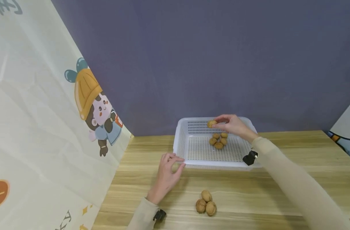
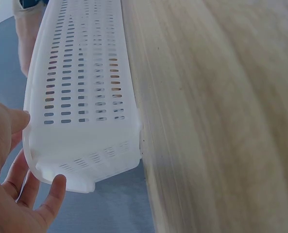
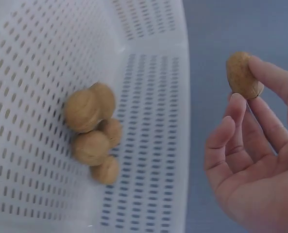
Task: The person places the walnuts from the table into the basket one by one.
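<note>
A: What does the right hand (image 1: 232, 124) have?
B: One walnut (image 1: 212, 123). The thumb and fingers (image 3: 237, 106) pinch it, up in the air by the far side of the white basket (image 1: 216, 163).
A: Is that nut touching the basket?
B: No, the right wrist view shows a gap between the nut and the rim (image 3: 183, 107).
A: And what is inside the basket?
B: Five walnuts (image 1: 219, 145). They sit on the bottom in a little bunch, close together.
A: What about the left hand (image 1: 167, 172)?
B: It holds the basket at the near left corner. Its thumb and fingers are bent around the rim there.
A: Are there any more nuts?
B: Yes, three walnuts (image 1: 211, 208). They sit in a bunch on the wooden counter (image 1: 249, 204), in front of the basket.
A: What is behind the basket?
B: A big blue-gray wall (image 1: 220, 57). To the left there is a white sheet (image 1: 34, 127) with a cartoon kid (image 1: 98, 110) in a yellow hat.
A: And what is on the arms?
B: Long, light sleeves (image 1: 295, 182), with a little black thing (image 1: 250, 158) at each wrist.
</note>
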`<state>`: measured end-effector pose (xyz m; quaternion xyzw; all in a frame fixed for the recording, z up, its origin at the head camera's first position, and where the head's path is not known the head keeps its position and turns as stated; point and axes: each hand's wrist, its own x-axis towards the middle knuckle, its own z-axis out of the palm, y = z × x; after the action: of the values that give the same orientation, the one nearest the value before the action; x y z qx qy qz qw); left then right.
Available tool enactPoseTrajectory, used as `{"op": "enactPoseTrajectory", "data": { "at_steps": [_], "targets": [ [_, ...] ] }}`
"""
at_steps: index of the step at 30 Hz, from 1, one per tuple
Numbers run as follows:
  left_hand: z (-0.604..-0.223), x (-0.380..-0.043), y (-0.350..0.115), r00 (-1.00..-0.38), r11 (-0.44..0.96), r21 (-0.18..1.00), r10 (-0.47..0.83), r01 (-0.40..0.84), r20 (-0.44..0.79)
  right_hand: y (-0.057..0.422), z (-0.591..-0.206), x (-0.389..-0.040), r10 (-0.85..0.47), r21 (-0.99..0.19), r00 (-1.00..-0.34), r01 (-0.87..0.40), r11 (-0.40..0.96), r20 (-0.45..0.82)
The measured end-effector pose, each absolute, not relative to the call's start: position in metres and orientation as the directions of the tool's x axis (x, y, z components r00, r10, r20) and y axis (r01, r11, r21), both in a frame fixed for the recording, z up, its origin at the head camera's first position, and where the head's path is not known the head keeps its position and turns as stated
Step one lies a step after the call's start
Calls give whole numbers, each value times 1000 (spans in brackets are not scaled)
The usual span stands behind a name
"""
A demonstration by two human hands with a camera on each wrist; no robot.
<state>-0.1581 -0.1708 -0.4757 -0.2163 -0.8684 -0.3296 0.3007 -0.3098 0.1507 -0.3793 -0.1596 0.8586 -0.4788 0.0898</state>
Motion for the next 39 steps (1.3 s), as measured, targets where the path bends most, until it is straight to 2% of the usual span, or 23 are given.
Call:
{"op": "enactPoseTrajectory", "data": {
  "at_steps": [9,17,22,26,33,39],
  "targets": [
    [-475,-158,-171,-740,691,455,174,562,650,148,-403,-334,-353,-868,-934,-130,478,-54],
    [-475,-158,-173,-755,697,464,172,548,633,148,-431,-345,-321,-804,-945,-145,576,-60],
    [-474,-157,-172,-756,697,462,178,549,629,149,-441,-346,-252,-777,-967,-129,616,-40],
    [-473,-157,-171,-749,695,457,179,555,638,149,-444,-347,-245,-761,-966,-101,641,-78],
    [-473,-157,-172,-742,697,450,177,558,647,145,-447,-349,-310,-730,-949,-173,661,-55],
    [-475,-157,-172,-736,702,441,175,559,655,142,-453,-351,-310,-667,-950,-205,716,-40]
  ]
}}
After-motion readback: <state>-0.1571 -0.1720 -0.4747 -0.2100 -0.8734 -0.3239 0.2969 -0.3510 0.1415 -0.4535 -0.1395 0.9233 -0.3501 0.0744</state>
